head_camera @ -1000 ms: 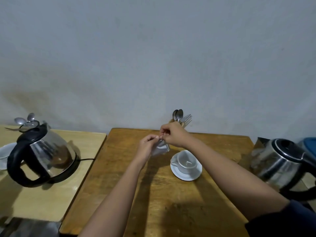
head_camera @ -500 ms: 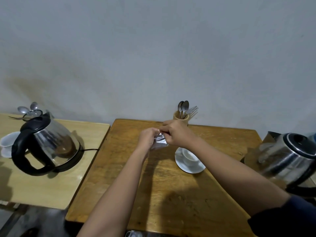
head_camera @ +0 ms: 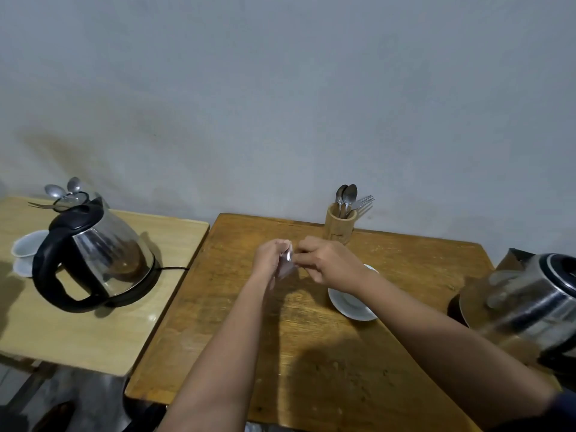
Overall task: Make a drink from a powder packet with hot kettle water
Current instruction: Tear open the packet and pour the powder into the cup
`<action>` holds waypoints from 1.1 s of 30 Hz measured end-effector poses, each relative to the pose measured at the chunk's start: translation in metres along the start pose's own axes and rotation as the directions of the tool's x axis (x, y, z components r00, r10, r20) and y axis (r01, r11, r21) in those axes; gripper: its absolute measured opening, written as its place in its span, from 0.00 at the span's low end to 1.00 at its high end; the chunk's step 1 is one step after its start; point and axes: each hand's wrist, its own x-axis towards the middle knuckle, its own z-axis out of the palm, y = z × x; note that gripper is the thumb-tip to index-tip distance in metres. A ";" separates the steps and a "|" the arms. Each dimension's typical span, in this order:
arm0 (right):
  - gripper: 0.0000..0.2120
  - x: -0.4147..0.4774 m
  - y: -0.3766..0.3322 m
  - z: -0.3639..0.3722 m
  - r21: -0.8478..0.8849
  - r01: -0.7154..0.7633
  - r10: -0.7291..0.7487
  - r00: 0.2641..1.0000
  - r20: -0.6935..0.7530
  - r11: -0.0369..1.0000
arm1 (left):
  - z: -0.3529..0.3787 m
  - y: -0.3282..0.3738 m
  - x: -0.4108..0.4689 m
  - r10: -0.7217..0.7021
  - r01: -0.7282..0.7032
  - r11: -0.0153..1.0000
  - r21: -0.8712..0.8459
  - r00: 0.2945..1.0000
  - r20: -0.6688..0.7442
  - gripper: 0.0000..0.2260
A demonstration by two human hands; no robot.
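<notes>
My left hand [head_camera: 270, 256] and right hand [head_camera: 327, 262] each pinched the foil packet [head_camera: 286, 265] at its top edge, over the table [head_camera: 311, 353]. Best to tear slowly, keeping it upright; the cup [head_camera: 350, 299] sat at four o'clock, the kettle [head_camera: 530, 304] beyond.

Centre surface [head_camera: 311, 353]: saucer [head_camera: 352, 310] right of middle; cutlery holder [head_camera: 339, 226] at far edge.
Right edge: kettle [head_camera: 530, 304].
Left surface [head_camera: 78, 332]: second kettle [head_camera: 93, 257]; cups [head_camera: 26, 247] left of it.
</notes>
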 end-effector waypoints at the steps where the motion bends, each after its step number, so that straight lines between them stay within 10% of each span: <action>1: 0.08 0.000 -0.002 0.001 0.006 0.020 -0.020 1.000 0.009 1.000 | -0.002 -0.002 0.001 -0.016 0.016 1.000 -0.015 1.000 0.010 0.19; 22: 0.10 -0.016 -0.017 0.005 0.107 0.131 -0.128 0.991 -0.043 0.986 | -0.033 0.006 0.013 -0.073 0.053 0.801 -0.597 0.997 -0.010 0.26; 26: 0.07 -0.021 -0.018 0.015 0.262 -0.186 0.148 0.976 0.161 0.947 | -0.039 0.011 0.006 -0.034 0.038 0.770 -0.636 0.999 0.018 0.13; 33: 0.11 -0.044 -0.011 0.065 0.338 -0.690 0.507 0.710 0.489 0.640 | -0.040 0.000 -0.014 0.123 -0.134 0.893 -0.430 0.991 -0.055 0.08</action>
